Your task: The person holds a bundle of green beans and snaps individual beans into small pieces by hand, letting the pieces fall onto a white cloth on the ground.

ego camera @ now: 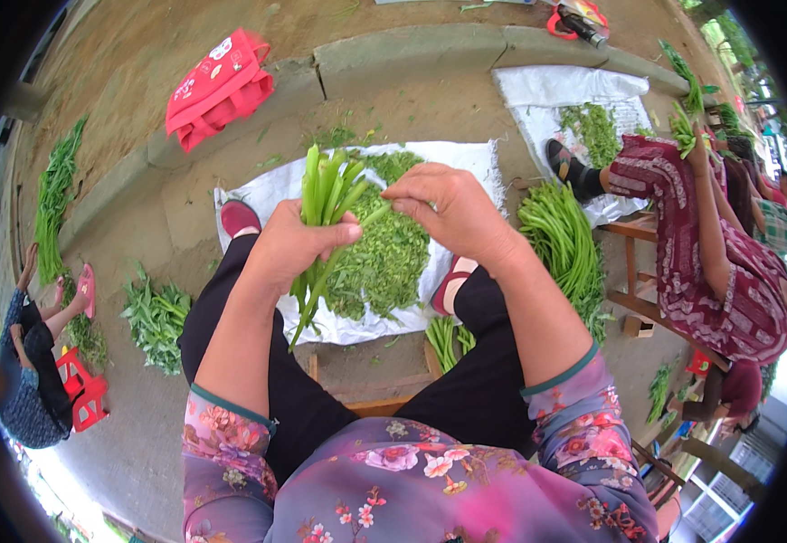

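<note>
My left hand [298, 241] is closed around a bunch of green leafy-vegetable stems [329, 186], their thick ends up and thinner parts hanging below the fist. One stem slants out to the right, and its tip [376, 214] is pinched between the thumb and forefinger of my right hand [448, 203]. Beneath both hands, a heap of plucked green leaves [393, 271] lies on a white woven plastic sheet [465, 163] between my feet.
Long green stems [560, 237] are piled at the right, beside a seated person [678, 237] on a wooden bench. A leafy pile [156, 315] is at the left. A red bag [220, 88] rests by the concrete kerb [407, 54]. Another person [34, 380] sits far left near a red stool [85, 394].
</note>
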### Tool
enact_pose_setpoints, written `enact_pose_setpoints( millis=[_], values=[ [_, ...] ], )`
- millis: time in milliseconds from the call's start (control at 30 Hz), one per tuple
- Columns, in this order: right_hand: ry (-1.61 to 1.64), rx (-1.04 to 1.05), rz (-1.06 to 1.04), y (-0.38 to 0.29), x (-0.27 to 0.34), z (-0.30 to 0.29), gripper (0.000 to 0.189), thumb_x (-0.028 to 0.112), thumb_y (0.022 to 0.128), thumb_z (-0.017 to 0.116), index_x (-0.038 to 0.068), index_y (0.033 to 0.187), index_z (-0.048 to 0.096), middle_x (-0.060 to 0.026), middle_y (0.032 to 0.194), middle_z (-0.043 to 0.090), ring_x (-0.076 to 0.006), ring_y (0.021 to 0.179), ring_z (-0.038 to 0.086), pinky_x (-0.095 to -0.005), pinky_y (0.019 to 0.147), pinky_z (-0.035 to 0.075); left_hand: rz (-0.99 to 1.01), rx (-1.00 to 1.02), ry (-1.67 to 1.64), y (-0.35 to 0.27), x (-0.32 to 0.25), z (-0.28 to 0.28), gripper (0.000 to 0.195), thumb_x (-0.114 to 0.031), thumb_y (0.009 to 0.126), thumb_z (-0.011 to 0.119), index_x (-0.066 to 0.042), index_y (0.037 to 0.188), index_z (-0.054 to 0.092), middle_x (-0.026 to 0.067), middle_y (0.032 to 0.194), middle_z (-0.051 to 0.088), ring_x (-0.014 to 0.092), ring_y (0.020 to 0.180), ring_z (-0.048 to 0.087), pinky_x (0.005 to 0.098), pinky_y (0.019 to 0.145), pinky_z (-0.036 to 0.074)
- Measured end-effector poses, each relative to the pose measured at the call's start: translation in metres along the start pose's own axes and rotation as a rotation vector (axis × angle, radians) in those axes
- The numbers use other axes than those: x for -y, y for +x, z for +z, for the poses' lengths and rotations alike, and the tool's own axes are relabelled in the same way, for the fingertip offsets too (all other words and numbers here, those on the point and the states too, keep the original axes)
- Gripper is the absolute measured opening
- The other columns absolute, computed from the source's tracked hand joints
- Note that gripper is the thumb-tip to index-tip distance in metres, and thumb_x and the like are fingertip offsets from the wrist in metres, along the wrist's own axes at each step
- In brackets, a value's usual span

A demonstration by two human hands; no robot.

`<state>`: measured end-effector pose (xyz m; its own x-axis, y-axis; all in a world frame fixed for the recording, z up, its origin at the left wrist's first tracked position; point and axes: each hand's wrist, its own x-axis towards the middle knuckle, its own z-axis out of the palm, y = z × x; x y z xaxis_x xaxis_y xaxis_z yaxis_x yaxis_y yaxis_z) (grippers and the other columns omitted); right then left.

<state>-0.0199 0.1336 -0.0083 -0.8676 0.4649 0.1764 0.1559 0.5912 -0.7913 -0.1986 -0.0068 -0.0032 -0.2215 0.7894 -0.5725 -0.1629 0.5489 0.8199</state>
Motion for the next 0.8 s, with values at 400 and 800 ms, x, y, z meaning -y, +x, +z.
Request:
enact_pose_setpoints(
  millis=[400, 800],
  values=[
    [0.016, -0.002, 0.095, 0.000, 0.001, -0.003, 0.009, 0.006, 0.084, 0.060, 0.000, 0.090, 0.064, -0.0130, 0.079, 0.061, -0.0258, 0.071, 0.059, -0.0333, 0.066, 0.046, -0.079, 0.136, -0.185, 0.003, 0.003, 0.007, 0.029, -0.021, 0.075, 0.076, -0.003, 0.092, 0.062, 0.0082, 0.076, 0.066, 0.009, 0.056, 0.048, 0.0233, 0.053, 0.039],
    [-0.273, 0.028, -0.107, -0.003, 0.002, -0.008, 0.009, 0.004, 0.076, 0.063, 0.003, 0.084, 0.065, -0.0102, 0.078, 0.062, -0.0289, 0.073, 0.060, -0.0355, 0.066, 0.048, -0.027, 0.086, -0.077, 0.004, 0.004, 0.002, 0.026, -0.017, 0.075, 0.075, -0.002, 0.092, 0.063, 0.0059, 0.072, 0.064, 0.007, 0.054, 0.047, 0.0210, 0.051, 0.036]
  ],
)
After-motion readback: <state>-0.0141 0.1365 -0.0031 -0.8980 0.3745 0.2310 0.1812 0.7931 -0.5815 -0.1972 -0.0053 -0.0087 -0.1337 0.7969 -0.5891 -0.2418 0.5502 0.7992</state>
